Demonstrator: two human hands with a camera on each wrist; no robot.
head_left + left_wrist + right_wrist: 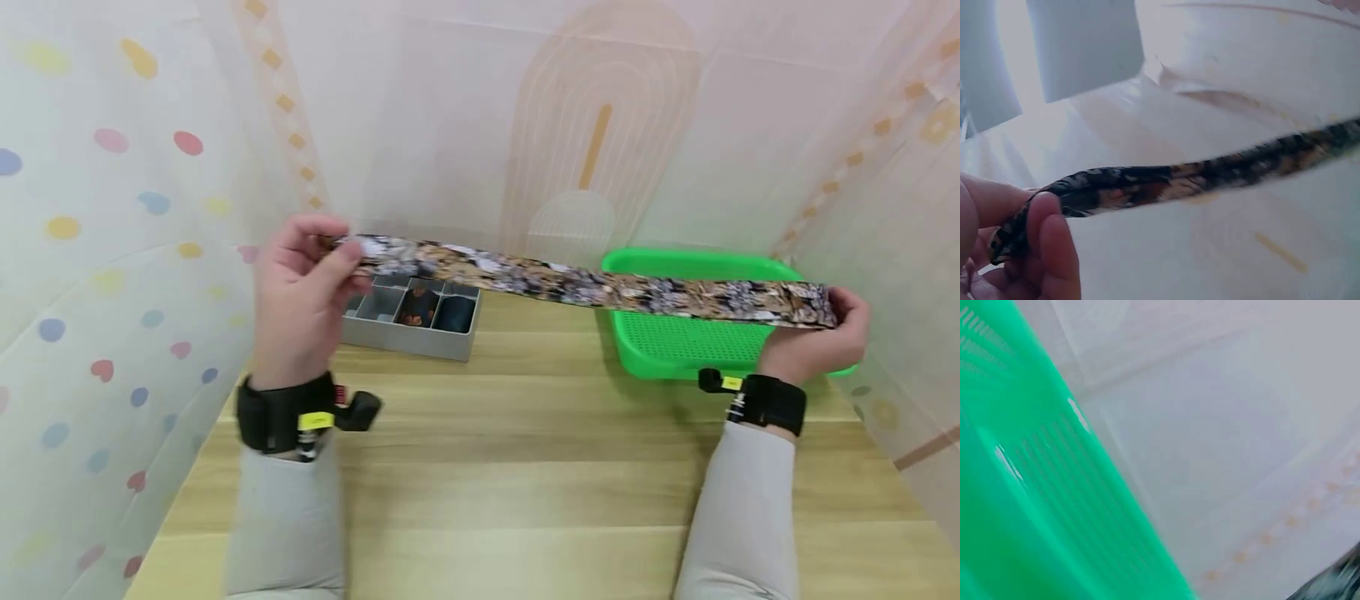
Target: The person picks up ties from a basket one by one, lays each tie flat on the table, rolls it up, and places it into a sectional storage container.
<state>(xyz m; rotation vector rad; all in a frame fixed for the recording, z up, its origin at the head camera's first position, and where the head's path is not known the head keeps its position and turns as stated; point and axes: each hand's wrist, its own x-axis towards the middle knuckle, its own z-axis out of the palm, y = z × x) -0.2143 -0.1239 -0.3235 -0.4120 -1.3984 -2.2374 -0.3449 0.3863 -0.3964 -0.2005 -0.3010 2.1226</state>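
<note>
We hold a patterned cloth (577, 284) lengthwise between our left hand (296, 304) and right hand (817, 347), fingers gripping each end. A grey box (408, 340) and green basket (690, 265) sit on the worktop (510, 467).

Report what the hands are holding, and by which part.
A long patterned strip, held by its two ends: the left hand pinches one end, the right hand holds the other.

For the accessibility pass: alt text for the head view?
A person's left hand and right hand hold a long patterned cloth strip by its ends above a wooden table. On the table sit a gray divided box, left, and a green basket, right.
</note>
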